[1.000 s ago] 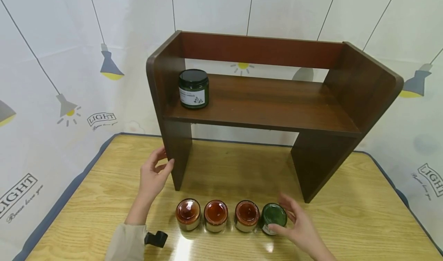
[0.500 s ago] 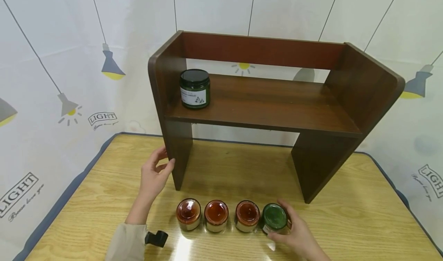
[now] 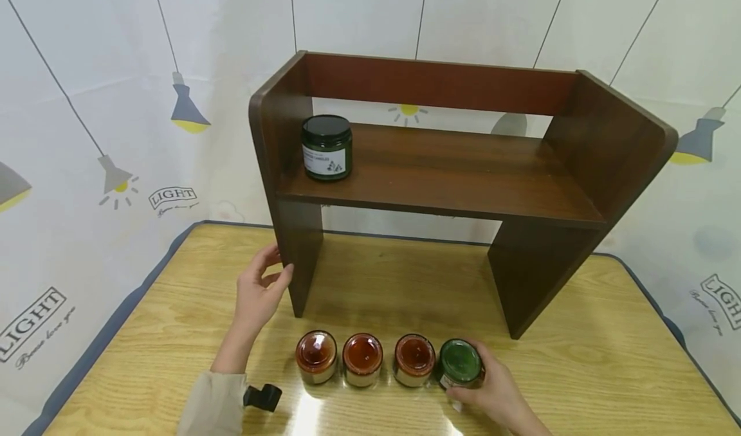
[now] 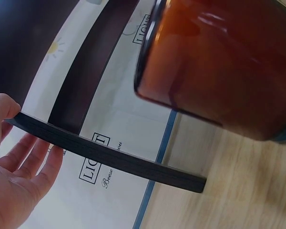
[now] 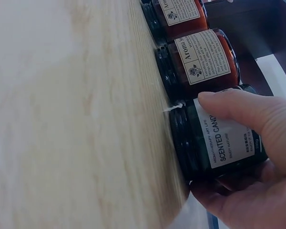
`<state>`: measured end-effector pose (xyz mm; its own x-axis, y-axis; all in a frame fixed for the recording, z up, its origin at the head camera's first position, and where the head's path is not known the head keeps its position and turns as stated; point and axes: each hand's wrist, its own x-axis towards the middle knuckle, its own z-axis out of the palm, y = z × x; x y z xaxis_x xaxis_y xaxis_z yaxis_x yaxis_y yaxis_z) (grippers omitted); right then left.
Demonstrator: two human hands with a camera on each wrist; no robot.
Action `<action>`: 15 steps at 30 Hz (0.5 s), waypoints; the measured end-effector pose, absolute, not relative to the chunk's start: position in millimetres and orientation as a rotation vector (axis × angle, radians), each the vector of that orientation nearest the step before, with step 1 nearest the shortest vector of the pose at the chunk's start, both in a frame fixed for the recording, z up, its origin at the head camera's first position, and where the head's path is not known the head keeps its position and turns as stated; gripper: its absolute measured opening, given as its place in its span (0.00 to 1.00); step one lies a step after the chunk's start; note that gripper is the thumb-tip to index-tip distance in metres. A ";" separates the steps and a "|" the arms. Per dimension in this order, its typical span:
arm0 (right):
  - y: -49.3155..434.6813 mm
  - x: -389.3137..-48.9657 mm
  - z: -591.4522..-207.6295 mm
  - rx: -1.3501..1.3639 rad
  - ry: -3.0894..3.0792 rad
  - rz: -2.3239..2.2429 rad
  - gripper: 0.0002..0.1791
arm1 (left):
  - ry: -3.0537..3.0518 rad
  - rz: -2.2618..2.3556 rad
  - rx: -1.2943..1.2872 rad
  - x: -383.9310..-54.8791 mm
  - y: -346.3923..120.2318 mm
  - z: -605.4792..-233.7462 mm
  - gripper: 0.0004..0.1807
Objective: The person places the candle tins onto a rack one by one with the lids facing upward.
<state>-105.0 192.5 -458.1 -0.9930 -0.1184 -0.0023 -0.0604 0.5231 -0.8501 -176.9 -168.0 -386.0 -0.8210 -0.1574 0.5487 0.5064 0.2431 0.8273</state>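
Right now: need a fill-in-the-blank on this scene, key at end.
1. The jar in the right grip is colored ____.
2. Beside it on the table, the amber jars number ____.
3. On the shelf unit, the left grip touches the ____ side panel.
Missing words: green; three; left.

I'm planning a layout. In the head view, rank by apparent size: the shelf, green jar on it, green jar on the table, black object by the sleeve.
Shelf
Green jar on the shelf
Green jar on the table, partly hidden
Black object
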 end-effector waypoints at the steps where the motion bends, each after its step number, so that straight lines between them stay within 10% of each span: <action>1: 192.5 -105.3 -458.2 -0.158 2.699 -1.488 0.43 | -1.986 -1.622 -0.319 -176.9 -167.9 -385.9 0.20; 15: 192.7 -105.1 -457.9 -0.059 2.761 -1.502 0.42 | -1.987 -1.607 -0.322 -177.8 -168.9 -387.2 0.20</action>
<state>-105.1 192.7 -457.9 -0.9993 -0.0322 0.0197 -0.0340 0.5428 -0.8392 -177.8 -168.9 -387.2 -0.8152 -0.1566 0.5576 0.5125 0.2532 0.8205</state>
